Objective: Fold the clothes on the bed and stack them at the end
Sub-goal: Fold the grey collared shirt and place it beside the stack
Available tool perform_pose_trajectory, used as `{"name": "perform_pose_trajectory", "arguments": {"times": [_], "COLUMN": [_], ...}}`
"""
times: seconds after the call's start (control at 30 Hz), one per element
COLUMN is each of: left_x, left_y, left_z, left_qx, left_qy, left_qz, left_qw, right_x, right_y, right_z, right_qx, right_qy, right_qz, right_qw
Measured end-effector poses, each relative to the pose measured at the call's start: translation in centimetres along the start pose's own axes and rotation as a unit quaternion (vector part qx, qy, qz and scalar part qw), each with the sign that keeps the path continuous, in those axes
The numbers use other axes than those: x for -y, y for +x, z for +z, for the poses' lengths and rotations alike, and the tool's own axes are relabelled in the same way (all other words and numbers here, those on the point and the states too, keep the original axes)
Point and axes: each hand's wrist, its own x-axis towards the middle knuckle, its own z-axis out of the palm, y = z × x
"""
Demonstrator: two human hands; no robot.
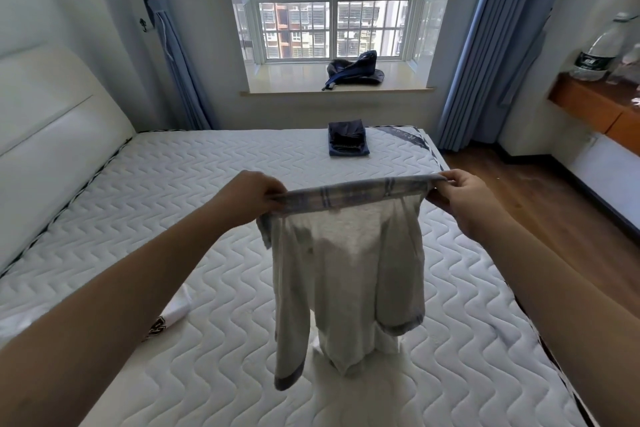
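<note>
Fingers (273, 191) pinching plaid waistband of grey shorts (349, 264), left hand (254, 196) and right hand (460, 199) holding mine taut above mattress (156, 184); folded navy garment (348, 142) far end.

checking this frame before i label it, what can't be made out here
Head view only:
- White printed garment on the quilted white mattress: mostly hidden by the left forearm; print unreadable.
- Grey shorts with plaid waistband, gripped by left hand and right hand: the hanging cloth hides the bed behind, and the fingers are tucked behind the band.
- Folded dark navy pile: item count too small to tell.
- Clear plastic bottle: label blurred.
</note>
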Motion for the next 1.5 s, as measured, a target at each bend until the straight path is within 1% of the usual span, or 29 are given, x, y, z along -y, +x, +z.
{"name": "perform_pose_trajectory", "arguments": {"times": [0.07, 0.13, 0.17, 0.23, 0.27, 0.33, 0.4, 0.47, 0.53, 0.6, 0.63, 0.67, 0.7, 0.77, 0.87, 0.93, 1.0, 1.07, 1.1, 1.17, 1.23, 1.33, 1.4, 1.43, 1.5], "left_x": [0.1, 0.2, 0.3, 0.9, 1.0, 0.8, 0.0, -1.3, -2.6, -3.5, -3.8, -3.9, -3.9, -3.8, -3.8, -4.0, -4.1, -4.2, -4.2, -3.8, -2.7, -0.6, 0.9, 1.7, 3.0], "left_y": [0.9, 1.5, 1.8, 2.2, 2.2, 2.0, 1.6, 1.2, 1.0, 1.0, 0.9, 0.7, 0.5, -0.1, -1.6, -3.0, -4.3, -4.7, -4.5, -3.5, -2.1, -0.7, -0.4, -0.3, -0.2], "left_z": [-0.5, -1.1, -1.3, -1.5, -1.4, -1.1, -0.4, 0.3, 0.7, 1.0, 1.0, 0.9, 0.6, -0.8, -3.9, -5.9, -7.4, -8.0, -7.9, -6.7, -4.5, 0.3, 3.8, 5.6, 9.1], "left_qx": [0.005, 0.015, 0.008, -0.047, -0.083, -0.138, -0.175, -0.194, -0.208, -0.221, -0.233, -0.248, -0.262, -0.274, -0.231, -0.187, -0.138, -0.101, -0.086, -0.053, -0.011, 0.074, 0.114, 0.122, 0.126], "left_qy": [0.075, 0.099, 0.107, 0.110, 0.080, -0.038, -0.150, -0.245, -0.334, -0.413, -0.426, -0.413, -0.387, -0.345, -0.297, -0.271, -0.276, -0.281, -0.261, -0.201, -0.149, -0.092, -0.067, -0.058, -0.076], "left_qz": [-0.022, -0.049, -0.060, -0.077, -0.089, -0.115, -0.128, -0.162, -0.204, -0.233, -0.235, -0.226, -0.207, -0.149, -0.068, -0.024, 0.005, 0.018, 0.021, 0.015, -0.014, -0.085, -0.118, -0.124, -0.125], "left_qw": [0.997, 0.994, 0.992, 0.990, 0.989, 0.983, 0.965, 0.936, 0.896, 0.852, 0.842, 0.847, 0.859, 0.885, 0.924, 0.944, 0.951, 0.954, 0.961, 0.978, 0.989, 0.989, 0.984, 0.983, 0.981], "right_x": [0.7, 1.4, 1.8, 2.8, 3.2, 3.9, 4.3, 4.3, 4.3, 4.0, 3.7, 3.4, 3.4, 3.7, 4.7, 5.4, 5.7, 5.5, 5.1, 3.6, 1.5, -2.4, -5.3, -6.9, -10.2], "right_y": [-0.1, -0.2, -0.3, -0.5, -0.7, -0.9, -1.2, -1.5, -2.0, -2.2, -2.1, -2.0, -1.9, -2.0, -2.2, -2.7, -3.0, -2.8, -2.6, -1.7, -0.9, 0.1, 0.6, 0.9, 1.2], "right_z": [0.8, 1.5, 1.8, 2.4, 2.7, 3.3, 4.0, 5.0, 5.9, 6.5, 6.7, 6.7, 6.5, 5.9, 4.5, 3.6, 3.0, 3.0, 3.2, 3.7, 4.3, 5.1, 5.4, 5.4, 5.1], "right_qx": [0.002, 0.003, 0.001, -0.007, -0.015, -0.034, -0.025, -0.013, -0.030, -0.051, -0.067, -0.081, -0.093, -0.099, -0.090, -0.059, -0.029, -0.015, -0.013, -0.009, -0.002, 0.011, 0.049, 0.075, 0.129], "right_qy": [-0.002, -0.011, -0.012, -0.007, -0.006, -0.014, -0.004, 0.031, 0.046, 0.031, 0.013, -0.007, -0.025, -0.049, -0.070, -0.047, -0.038, -0.060, -0.075, -0.100, -0.133, -0.123, -0.127, -0.136, -0.158], "right_qz": [-0.007, -0.023, -0.031, -0.046, -0.051, -0.047, -0.024, -0.004, 0.006, 0.003, -0.008, -0.028, -0.053, -0.094, -0.114, -0.106, -0.098, -0.088, -0.079, -0.051, -0.018, 0.060, 0.104, 0.118, 0.118], "right_qw": [1.000, 1.000, 0.999, 0.999, 0.999, 0.998, 0.999, 0.999, 0.998, 0.998, 0.998, 0.996, 0.994, 0.989, 0.987, 0.992, 0.994, 0.994, 0.994, 0.994, 0.991, 0.990, 0.985, 0.981, 0.972]}}
